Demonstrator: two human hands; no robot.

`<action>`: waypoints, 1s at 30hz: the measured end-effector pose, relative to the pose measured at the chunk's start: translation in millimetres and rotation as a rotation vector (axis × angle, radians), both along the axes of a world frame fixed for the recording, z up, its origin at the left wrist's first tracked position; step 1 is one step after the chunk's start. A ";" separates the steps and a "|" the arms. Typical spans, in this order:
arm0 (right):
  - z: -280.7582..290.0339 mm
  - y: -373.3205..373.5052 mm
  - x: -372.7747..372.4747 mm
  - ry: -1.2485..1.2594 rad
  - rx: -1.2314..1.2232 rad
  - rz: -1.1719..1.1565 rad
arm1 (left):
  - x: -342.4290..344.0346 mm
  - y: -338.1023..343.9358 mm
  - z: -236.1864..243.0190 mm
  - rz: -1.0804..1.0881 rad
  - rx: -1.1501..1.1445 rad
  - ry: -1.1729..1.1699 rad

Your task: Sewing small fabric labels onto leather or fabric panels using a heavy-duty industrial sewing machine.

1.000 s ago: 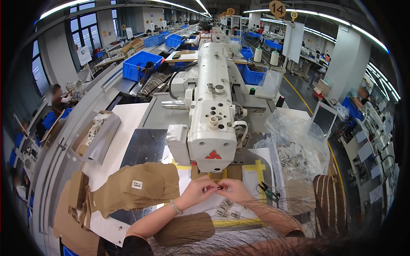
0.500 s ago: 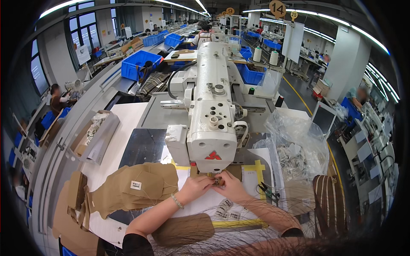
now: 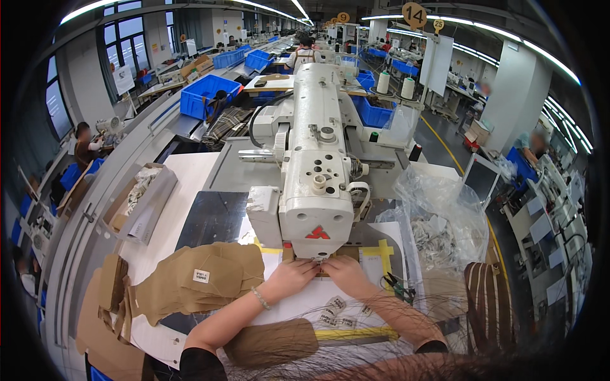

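Under the head of a white sewing machine [image 3: 316, 216], my two hands work close together. My left hand [image 3: 293, 277], with a beaded bracelet [image 3: 261, 298] on its wrist, has bent fingers reaching in at the needle area. From the other side, my right hand [image 3: 346, 274] meets it, its fingers curled inward too. The machine head and the fingers hide what they grip. A brown fabric piece shows beside the fingertips. Small white printed labels [image 3: 332, 307] lie on the white sheet just before my hands.
Brown fabric pieces [image 3: 222, 276] are stacked at left, one bearing a white label. Another brown piece [image 3: 273, 341] lies near my left forearm. Dark-handled scissors [image 3: 399, 287] rest right of my right hand, by a clear plastic bag [image 3: 441, 216]. A box [image 3: 143, 203] stands at far left.
Both hands have shifted slightly in toward the needle area, and the fingertips are now more hidden. The small item seen between them earlier is covered. The loose labels look slightly shifted.
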State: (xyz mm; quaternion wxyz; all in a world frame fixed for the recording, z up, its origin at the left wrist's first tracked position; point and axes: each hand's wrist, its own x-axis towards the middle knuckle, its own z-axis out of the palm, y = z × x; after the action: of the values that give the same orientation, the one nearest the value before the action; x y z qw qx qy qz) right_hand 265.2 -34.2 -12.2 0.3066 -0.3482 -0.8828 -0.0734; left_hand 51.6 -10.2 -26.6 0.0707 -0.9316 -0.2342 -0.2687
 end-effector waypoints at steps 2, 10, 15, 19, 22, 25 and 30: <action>-0.6 0.0 0.2 -0.031 0.020 0.007 | -3.5 -0.9 4.7 -0.021 -0.007 -0.008; 3.1 -0.5 -1.0 -0.056 0.002 0.006 | -12.6 4.2 8.5 -0.058 -0.081 0.072; 3.1 4.4 1.1 -0.039 -0.037 0.026 | -15.6 8.8 12.8 -0.063 -0.123 0.134; 9.8 6.4 7.7 -0.054 -0.066 0.084 | -17.8 11.8 17.9 -0.102 -0.193 0.080; -3.9 9.8 18.0 0.017 -0.175 0.132 | -17.4 11.7 19.0 -0.070 -0.210 0.092; -7.5 10.2 23.4 0.004 -0.190 0.164 | -20.3 11.3 19.3 -0.082 -0.155 0.089; 1.2 6.2 26.7 -0.020 -0.192 0.138 | -30.8 4.1 24.6 -0.015 -0.195 0.064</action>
State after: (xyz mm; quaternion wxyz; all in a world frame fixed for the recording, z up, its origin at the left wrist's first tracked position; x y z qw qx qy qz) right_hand 291.9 -27.9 -11.0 0.2673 -0.3136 -0.9107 0.0294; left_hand 20.8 -6.1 -2.0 -0.0150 -0.9439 -0.2497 -0.2153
